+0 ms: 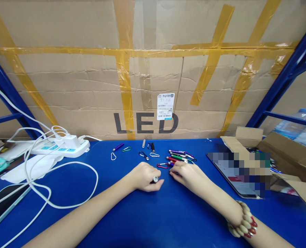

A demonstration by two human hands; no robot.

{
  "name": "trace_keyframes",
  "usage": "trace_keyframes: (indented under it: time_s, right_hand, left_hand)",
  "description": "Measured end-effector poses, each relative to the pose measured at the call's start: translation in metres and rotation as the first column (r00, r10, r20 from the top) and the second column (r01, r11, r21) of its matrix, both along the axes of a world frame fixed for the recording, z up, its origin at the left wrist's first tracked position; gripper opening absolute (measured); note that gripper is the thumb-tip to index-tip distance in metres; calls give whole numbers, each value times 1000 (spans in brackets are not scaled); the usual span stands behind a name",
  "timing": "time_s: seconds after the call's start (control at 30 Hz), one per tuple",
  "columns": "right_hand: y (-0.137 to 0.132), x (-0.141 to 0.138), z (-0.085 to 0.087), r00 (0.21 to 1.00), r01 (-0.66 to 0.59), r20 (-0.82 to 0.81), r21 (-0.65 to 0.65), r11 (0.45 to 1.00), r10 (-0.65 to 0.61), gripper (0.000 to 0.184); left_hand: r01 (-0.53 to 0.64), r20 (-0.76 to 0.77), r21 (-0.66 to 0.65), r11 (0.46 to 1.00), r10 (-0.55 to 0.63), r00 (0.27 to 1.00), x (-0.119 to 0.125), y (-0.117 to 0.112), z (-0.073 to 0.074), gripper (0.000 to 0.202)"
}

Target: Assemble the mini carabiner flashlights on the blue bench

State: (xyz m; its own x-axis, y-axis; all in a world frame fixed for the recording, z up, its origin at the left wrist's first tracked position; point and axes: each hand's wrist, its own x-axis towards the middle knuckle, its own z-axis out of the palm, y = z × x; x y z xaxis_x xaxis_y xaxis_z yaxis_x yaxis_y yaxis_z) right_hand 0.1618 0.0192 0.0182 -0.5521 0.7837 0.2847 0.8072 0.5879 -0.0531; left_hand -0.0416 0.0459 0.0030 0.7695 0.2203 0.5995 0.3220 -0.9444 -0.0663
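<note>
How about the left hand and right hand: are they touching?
Apart: the head view shows blue table between the left hand and right hand.

The cardboard wall (85, 88) straight ahead at twelve o'clock looks matt and wrinkly (its tape (124, 82) is shiny). The flashlights (178, 157) at one o'clock look like shiny metal, and the table (142, 220) under them is smooth and a bit glossy. At ten o'clock, the power strip (82, 148) looks like smooth plastic.
</note>
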Motion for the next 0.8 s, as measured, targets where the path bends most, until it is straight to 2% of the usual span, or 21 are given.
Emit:
trace_keyframes:
  time_s: [0.17,0.33,0.4,0.5,0.63,0.8]
  right_hand:
    - [0,3,6,966,-35,-254,60,998,49,8]
    - [-16,-15,11,799,-223,-527,187,957,289,16]
    - [-23,-24,11,742,-317,-552,211,925,380,16]
    - [-28,-30,10,718,-405,-529,212,889,453,16]
    - [-24,-27,6,723,-414,-497,245,876,481,13]
    - [-21,-27,0,708,-389,-552,215,896,441,14]
  left_hand:
    - [-28,-16,-48,998,28,999,2,-1,1,25]
    - [-25,-26,-12,1000,25,999,1,2,-4,21]
    - [-11,-40,-5,1000,11,999,1,4,-7,22]
    - [-9,-99,-18,1000,7,995,-1,7,-10,23]
    - [-62,-120,-13,998,60,991,-2,6,-10,22]
    - [-69,-128,-30,997,65,990,-2,6,-10,22]
